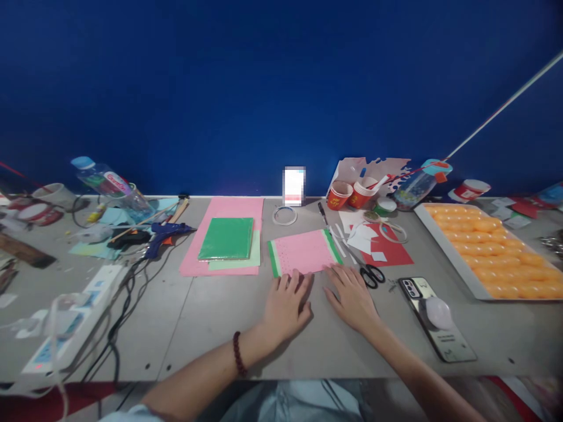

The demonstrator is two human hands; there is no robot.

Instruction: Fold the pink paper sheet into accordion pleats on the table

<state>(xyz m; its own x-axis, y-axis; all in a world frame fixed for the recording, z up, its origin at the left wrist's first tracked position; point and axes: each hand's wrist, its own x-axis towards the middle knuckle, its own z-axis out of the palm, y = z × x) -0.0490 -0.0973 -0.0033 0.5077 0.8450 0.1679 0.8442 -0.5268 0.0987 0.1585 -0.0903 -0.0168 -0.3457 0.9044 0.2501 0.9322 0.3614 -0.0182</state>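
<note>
A pink sheet of paper with green side strips point(303, 251) lies flat on the table in front of me. My left hand point(288, 302), with a dark bead bracelet on its wrist, rests palm down at the sheet's lower left edge, fingers spread. At the lower right corner my right hand point(349, 293) also lies flat, fingers stretched out onto the sheet's edge. Black-handled scissors point(373, 275) lie just beyond the right fingers. Left of the sheet, a green packet of paper point(226, 238) sits on a larger pink sheet point(197, 266).
A phone point(453, 340) lies right of my right arm. Beyond it stands a tray of orange balls point(488, 246). Paper cups point(339, 196) and a bottle point(424, 184) line the back. On the left are a blue glue gun point(160, 237), cables and a power strip point(83, 310).
</note>
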